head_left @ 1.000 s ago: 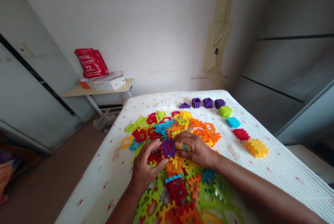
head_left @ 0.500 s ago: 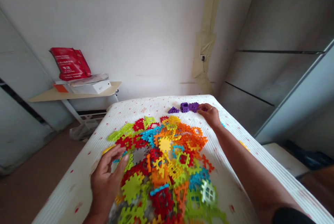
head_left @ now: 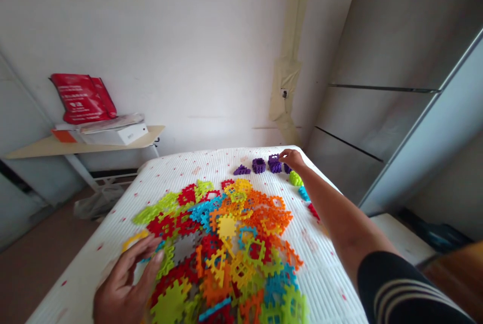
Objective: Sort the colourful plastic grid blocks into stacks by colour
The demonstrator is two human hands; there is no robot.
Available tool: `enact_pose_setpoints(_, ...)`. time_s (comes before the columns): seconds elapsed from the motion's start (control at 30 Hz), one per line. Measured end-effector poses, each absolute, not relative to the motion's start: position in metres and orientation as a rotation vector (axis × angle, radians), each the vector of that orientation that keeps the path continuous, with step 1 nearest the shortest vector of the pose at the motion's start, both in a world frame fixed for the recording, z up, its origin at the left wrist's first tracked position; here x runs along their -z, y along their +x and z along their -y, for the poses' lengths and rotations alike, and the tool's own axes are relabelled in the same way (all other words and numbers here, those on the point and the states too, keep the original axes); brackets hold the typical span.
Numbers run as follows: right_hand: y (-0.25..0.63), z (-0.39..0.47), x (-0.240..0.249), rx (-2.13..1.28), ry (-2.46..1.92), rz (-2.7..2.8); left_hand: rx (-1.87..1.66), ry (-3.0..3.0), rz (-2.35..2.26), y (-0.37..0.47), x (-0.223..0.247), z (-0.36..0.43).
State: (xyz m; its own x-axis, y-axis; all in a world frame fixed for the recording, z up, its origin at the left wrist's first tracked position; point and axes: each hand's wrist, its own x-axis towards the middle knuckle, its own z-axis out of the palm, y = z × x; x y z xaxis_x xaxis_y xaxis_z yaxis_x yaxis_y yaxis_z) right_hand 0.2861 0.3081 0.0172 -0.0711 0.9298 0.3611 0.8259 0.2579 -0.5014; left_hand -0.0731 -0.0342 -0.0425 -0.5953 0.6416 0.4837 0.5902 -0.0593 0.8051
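Near the far right corner of the white, ridged cloth-covered table (head_left: 332, 289), the right hand (head_left: 293, 158) pinches a purple plastic window-frame piece (head_left: 274, 161) by its right edge, seemingly to keep its notches square over a purple toothed stack (head_left: 275, 168). A lime-green scalloped stack (head_left: 296, 178) sits apart, probably so like outlines nest flush. The left hand (head_left: 126, 281), loosely curled, visibly gripping nothing, is beside a mixed heap of flat, cut-out plastic pieces (head_left: 227, 227), toward the left edge.

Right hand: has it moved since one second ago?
Yes: the right hand moved forward, from over the multicoloured toothed-tile pile to a purple stack, nearer the wall socket.
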Motion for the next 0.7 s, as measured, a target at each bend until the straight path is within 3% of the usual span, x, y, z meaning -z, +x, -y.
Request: enact_pose_setpoints(0.7,0.301,-0.339,-0.008,-0.218,-1.566,2.213,-1.579,1.245,-2.213,-0.073,0.040,0.038)
